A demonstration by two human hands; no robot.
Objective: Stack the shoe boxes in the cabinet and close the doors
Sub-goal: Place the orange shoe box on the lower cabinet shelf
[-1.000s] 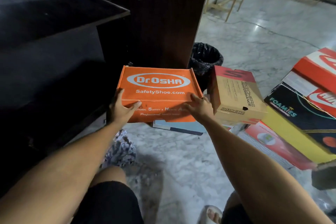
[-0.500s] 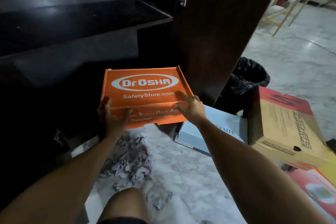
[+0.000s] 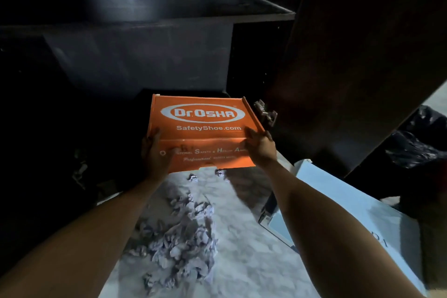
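An orange Dr.Osha shoe box (image 3: 200, 126) is at the bottom opening of the dark cabinet (image 3: 145, 60), its far end inside the lowest compartment. My left hand (image 3: 154, 152) grips its near left corner, thumb on the lid. My right hand (image 3: 260, 144) holds the near right corner, fingers laid over the lid's edge. The cabinet's right door (image 3: 358, 68) stands open beside the box, a lower hinge (image 3: 266, 111) just right of it. A shelf (image 3: 169, 9) runs above.
A pale blue shoe box (image 3: 350, 215) lies on the marble floor (image 3: 242, 261) at the right, under my right forearm. Crumpled paper (image 3: 183, 230) is scattered on the floor between my arms. A black bin bag (image 3: 418, 145) sits behind the open door.
I have moved the orange box forward and down into the cabinet's lowest compartment. The view has swung left, so the other shoe boxes on the right have left the frame.
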